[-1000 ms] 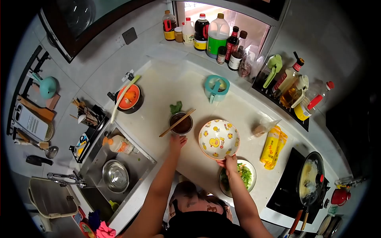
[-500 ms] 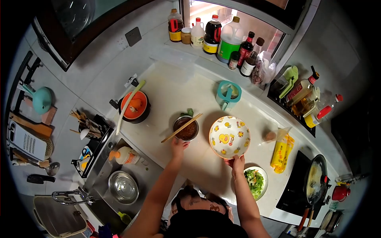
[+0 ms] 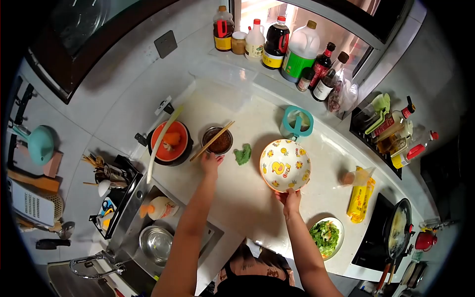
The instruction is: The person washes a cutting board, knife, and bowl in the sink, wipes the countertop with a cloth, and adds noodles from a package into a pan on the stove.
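Note:
In the head view, my left hand (image 3: pixel 212 161) grips the near side of a small metal bowl (image 3: pixel 228 148). Dark reddish sauce (image 3: pixel 215 141) fills this bowl, and a pair of chopsticks (image 3: pixel 217 134) lies across its rim. My right hand (image 3: pixel 290 200) is closed on the near rim of a white patterned bowl (image 3: pixel 297 171) with ducks and an orange edge; nothing lies in it. Between the two bowls a green leaf (image 3: pixel 242 154) rests on the counter. A plate of chopped greens (image 3: pixel 325 237) stands to the right of my right forearm.
An orange-lined pot (image 3: pixel 170 156) with a long green onion (image 3: pixel 163 141) across it is at left. A teal-lidded jug (image 3: pixel 297 123) stands behind the patterned bowl. At right are a yellow packet (image 3: pixel 361 200) and a pan (image 3: pixel 400 227) on the stove. Bottles (image 3: pixel 302 52) line the sill.
My left hand has moved the metal bowl leftward and away, toward the pot, with the chopsticks still on it. The green leaf now lies apart from it. The patterned bowl has shifted slightly away.

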`<state>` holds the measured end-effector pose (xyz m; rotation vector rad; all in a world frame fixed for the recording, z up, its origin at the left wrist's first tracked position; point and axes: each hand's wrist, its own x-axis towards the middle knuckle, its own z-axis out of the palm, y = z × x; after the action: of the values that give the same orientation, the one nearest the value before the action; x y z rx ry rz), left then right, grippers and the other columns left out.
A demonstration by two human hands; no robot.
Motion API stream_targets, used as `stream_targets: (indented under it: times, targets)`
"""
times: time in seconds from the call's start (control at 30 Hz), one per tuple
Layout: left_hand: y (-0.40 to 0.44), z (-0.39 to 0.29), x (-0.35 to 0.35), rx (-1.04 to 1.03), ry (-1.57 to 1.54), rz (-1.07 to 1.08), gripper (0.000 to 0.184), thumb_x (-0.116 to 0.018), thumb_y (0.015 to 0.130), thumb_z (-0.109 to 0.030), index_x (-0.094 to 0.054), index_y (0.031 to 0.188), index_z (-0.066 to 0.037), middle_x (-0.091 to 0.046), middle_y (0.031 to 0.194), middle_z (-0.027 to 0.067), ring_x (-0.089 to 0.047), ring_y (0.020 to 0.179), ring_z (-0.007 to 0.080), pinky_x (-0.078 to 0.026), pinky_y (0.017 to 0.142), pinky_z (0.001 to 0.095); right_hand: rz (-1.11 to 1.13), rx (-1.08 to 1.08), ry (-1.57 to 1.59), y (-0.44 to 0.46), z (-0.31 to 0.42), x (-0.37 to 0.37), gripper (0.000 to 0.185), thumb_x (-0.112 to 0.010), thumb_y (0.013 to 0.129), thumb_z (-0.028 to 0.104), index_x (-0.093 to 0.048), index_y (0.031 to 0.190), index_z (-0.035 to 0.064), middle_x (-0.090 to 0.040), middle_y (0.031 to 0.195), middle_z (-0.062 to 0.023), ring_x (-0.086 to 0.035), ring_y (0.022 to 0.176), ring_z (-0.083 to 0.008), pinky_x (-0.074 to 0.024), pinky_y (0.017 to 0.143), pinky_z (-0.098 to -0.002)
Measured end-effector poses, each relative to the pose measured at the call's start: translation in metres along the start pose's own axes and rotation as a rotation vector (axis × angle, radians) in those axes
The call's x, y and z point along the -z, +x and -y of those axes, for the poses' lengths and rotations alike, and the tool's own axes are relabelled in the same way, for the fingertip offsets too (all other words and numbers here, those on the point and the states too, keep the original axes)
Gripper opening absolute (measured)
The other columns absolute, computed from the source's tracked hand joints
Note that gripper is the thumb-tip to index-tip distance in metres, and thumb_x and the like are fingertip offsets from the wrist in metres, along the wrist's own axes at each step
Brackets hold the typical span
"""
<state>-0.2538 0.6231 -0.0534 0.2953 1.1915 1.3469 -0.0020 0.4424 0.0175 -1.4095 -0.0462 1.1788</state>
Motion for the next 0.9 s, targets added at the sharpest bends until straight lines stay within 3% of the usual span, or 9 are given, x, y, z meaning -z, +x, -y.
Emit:
stream_targets:
  times: [0.17, 0.23, 0.27, 0.37, 0.47, 0.57, 0.67, 0.73, 0.9]
  targets:
    - [0.015, 0.013, -0.010, 0.065, -0.124, -0.083, 0.036, -0.046, 0.088, -0.003, -0.037, 0.122, -0.002, -0.056, 0.104, 0.0153, -0.063, 0.082, 0.0278, -0.054, 0.075, 0.0365, -0.018, 0.005, -0.026, 0.001, 0.001, -0.010, 0.035, -0.036, 0.083, 0.004, -0.031, 0.118, 0.0021, -0.060, 0.086, -0.0220, -0.064, 0.059, -0.0269, -0.0550, 0.049, -0.0314]
    - [0.003, 0.034, -0.012, -0.069, 0.017, -0.076, 0.034, -0.051, 0.083, -0.004, -0.044, 0.116, -0.008, -0.056, 0.103, 0.0124, -0.060, 0.083, 0.0254, -0.051, 0.074, 0.0344, -0.010, 0.012, -0.039, 0.003, 0.002, -0.011, 0.035, -0.036, 0.084, 0.004, -0.031, 0.118, 0.0022, -0.060, 0.085, -0.0216, -0.063, 0.059, -0.0267, -0.0547, 0.049, -0.0314]
    - [-0.007, 0.048, -0.015, -0.213, 0.177, -0.086, 0.033, -0.053, 0.081, -0.005, -0.047, 0.113, -0.011, -0.056, 0.102, 0.0110, -0.058, 0.083, 0.0243, -0.050, 0.074, 0.0333, -0.004, 0.017, -0.042, 0.003, 0.002, -0.011, 0.035, -0.037, 0.084, 0.004, -0.031, 0.118, 0.0023, -0.060, 0.085, -0.0213, -0.063, 0.059, -0.0266, -0.0545, 0.049, -0.0313]
    - [-0.047, 0.054, -0.038, -1.177, 1.224, 0.052, 0.029, -0.060, 0.074, -0.006, -0.058, 0.101, -0.017, -0.055, 0.100, 0.0086, -0.053, 0.084, 0.0235, -0.046, 0.076, 0.0340, 0.014, 0.024, -0.056, 0.006, 0.003, -0.015, 0.034, -0.037, 0.084, 0.004, -0.031, 0.118, 0.0026, -0.060, 0.083, -0.0206, -0.063, 0.059, -0.0261, -0.0540, 0.049, -0.0308]
    - [-0.048, 0.059, -0.042, -1.089, 1.506, 0.275, 0.022, -0.063, 0.069, -0.004, -0.062, 0.089, -0.014, -0.057, 0.097, 0.0085, -0.053, 0.090, 0.0278, -0.043, 0.079, 0.0409, 0.013, 0.009, -0.082, 0.008, 0.005, -0.021, 0.032, -0.036, 0.084, 0.004, -0.031, 0.116, 0.0028, -0.060, 0.083, -0.0206, -0.064, 0.060, -0.0259, -0.0539, 0.049, -0.0309]
    - [-0.050, 0.050, -0.034, -0.806, 1.420, 0.238, 0.024, -0.061, 0.067, -0.001, -0.063, 0.089, -0.011, -0.060, 0.086, 0.0105, -0.056, 0.081, 0.0324, -0.045, 0.071, 0.0423, 0.031, 0.006, -0.127, 0.015, 0.004, -0.031, 0.034, -0.036, 0.085, 0.006, -0.032, 0.118, 0.0020, -0.061, 0.085, -0.0198, -0.064, 0.061, -0.0253, -0.0550, 0.051, -0.0313]
    - [-0.082, 0.030, -0.007, -0.977, 1.061, 0.225, 0.023, -0.061, 0.069, 0.000, -0.061, 0.091, -0.007, -0.059, 0.088, 0.0127, -0.056, 0.079, 0.0334, -0.045, 0.068, 0.0418, 0.066, 0.004, -0.145, 0.031, -0.002, -0.045, 0.033, -0.036, 0.086, 0.006, -0.032, 0.118, 0.0018, -0.060, 0.085, -0.0197, -0.064, 0.063, -0.0252, -0.0556, 0.051, -0.0317]
    - [-0.110, 0.026, 0.024, -0.871, 0.951, 0.207, 0.026, -0.060, 0.070, 0.004, -0.062, 0.093, -0.006, -0.057, 0.083, 0.0122, -0.057, 0.074, 0.0278, -0.047, 0.062, 0.0343, 0.103, 0.017, -0.129, 0.045, -0.009, -0.064, 0.031, -0.037, 0.087, 0.007, -0.032, 0.117, 0.0014, -0.060, 0.087, -0.0199, -0.065, 0.064, -0.0252, -0.0561, 0.052, -0.0316]
    - [-0.165, 0.023, 0.046, -0.757, 0.914, 0.169, 0.019, -0.061, 0.074, 0.001, -0.061, 0.091, -0.005, -0.057, 0.083, 0.0091, -0.057, 0.069, 0.0213, -0.047, 0.059, 0.0290, 0.173, -0.030, -0.072, 0.056, -0.008, -0.083, 0.042, -0.044, 0.089, 0.011, -0.025, 0.126, 0.0018, -0.061, 0.088, -0.0181, -0.064, 0.063, -0.0210, -0.0540, 0.051, -0.0277]
